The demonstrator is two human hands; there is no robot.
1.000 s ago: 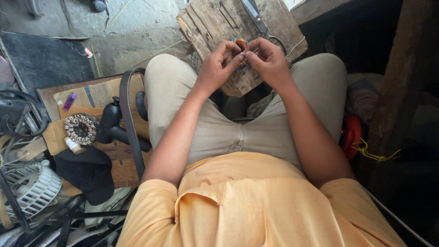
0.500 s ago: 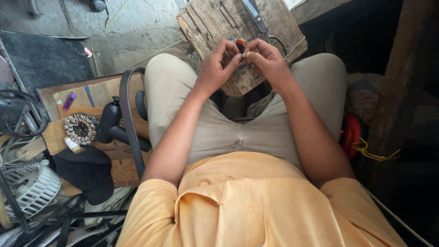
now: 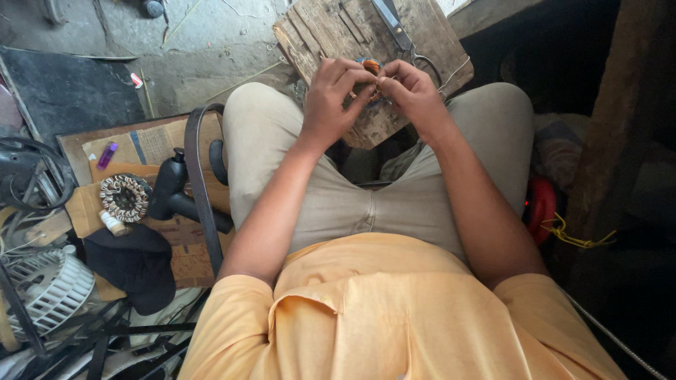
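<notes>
I sit with both hands raised over my knees. My left hand (image 3: 336,97) and my right hand (image 3: 410,90) pinch one small round part (image 3: 370,69) with orange and blue on it, held between the fingertips. Most of that part is hidden by my fingers. Beneath the hands lies a worn wooden board (image 3: 338,28), and a pair of scissors (image 3: 398,28) rests on it just beyond my right hand.
On the floor to my left lie a wound copper stator (image 3: 125,197), a black heat gun (image 3: 176,193), a black belt (image 3: 197,183), a black cap (image 3: 134,264), a white fan guard (image 3: 49,288) and a purple lighter (image 3: 107,155). A red object (image 3: 541,207) sits by my right thigh.
Both hands have kept their place over the board; the fingers have shifted slightly around the small part.
</notes>
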